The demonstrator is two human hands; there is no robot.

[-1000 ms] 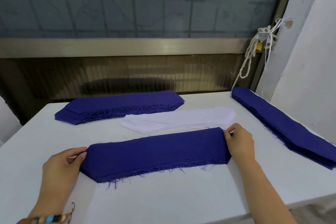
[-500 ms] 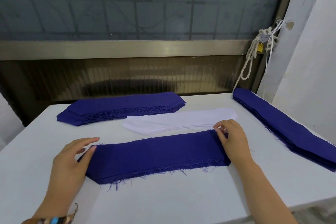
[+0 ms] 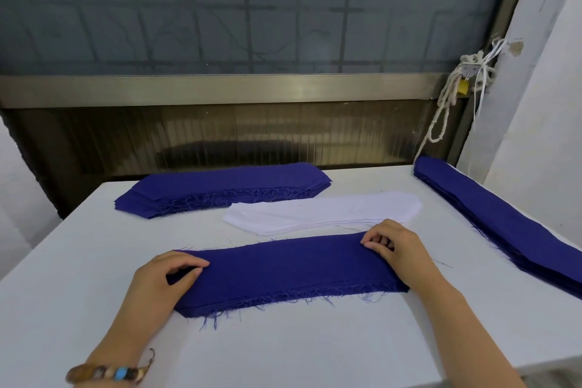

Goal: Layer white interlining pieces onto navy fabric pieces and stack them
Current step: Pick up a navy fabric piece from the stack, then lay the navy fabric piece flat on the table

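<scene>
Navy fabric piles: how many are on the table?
3. The near pile lies in front, with the left hand and right hand gripping its ends. The far-left pile sits at the back. The right pile runs along the table edge. Pieces within each are uncountable.

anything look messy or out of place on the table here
Nothing is spilled or damaged. The near navy stack has loose threads fraying along its front edge. The far left navy stack is fanned, with its layers stepped at the left end rather than squared up.
</scene>
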